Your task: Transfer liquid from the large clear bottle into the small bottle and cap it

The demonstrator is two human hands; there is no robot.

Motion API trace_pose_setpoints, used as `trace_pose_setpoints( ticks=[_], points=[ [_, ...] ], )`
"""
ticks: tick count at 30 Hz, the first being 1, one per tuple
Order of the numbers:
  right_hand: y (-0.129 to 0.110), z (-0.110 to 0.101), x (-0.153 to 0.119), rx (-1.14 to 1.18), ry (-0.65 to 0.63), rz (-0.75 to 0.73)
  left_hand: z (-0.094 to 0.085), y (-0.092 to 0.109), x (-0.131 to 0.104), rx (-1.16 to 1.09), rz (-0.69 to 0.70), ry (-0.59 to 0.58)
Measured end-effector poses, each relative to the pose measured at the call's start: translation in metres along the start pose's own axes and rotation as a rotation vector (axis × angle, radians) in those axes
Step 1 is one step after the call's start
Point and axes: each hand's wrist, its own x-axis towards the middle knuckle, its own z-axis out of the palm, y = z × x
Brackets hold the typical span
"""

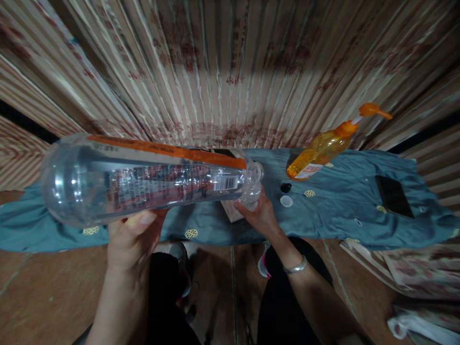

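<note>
A large clear plastic bottle with an orange-edged label and barcode lies nearly level across the view. From beneath, my left hand is closed around its body, thumb along the near side. The bottle's uncapped mouth points right. At that end, my right hand is closed around a small clear container, mostly hidden by my fingers and the bottle neck. Just below it shows part of a pale, box-like thing, whose kind I cannot tell. A black cap and a white cap lie to the right.
An orange pump bottle stands on the blue-green cloth at the back right. A dark phone-like slab lies farther right. Behind hangs a striped, patterned curtain. My legs and the tiled floor are below the near edge.
</note>
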Motion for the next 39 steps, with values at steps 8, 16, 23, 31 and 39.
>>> trace_pose_setpoints(
  ticks=[8, 16, 23, 31, 39],
  points=[
    [-0.002, -0.001, 0.000, -0.016, 0.007, 0.035, 0.002, 0.000, -0.001, 0.011, -0.027, 0.002],
    [-0.002, 0.000, 0.001, -0.016, 0.006, 0.039, 0.001, 0.001, -0.003, 0.016, -0.011, -0.021],
    [-0.003, -0.001, 0.001, -0.021, -0.006, 0.048, 0.006, 0.003, -0.001, 0.025, -0.002, -0.063],
    [-0.003, -0.001, 0.000, -0.022, -0.003, 0.033, 0.008, 0.003, -0.002, 0.022, -0.027, -0.029],
    [-0.004, -0.002, 0.000, -0.015, -0.005, 0.030, 0.004, 0.000, -0.002, 0.018, -0.017, -0.037]
  ],
)
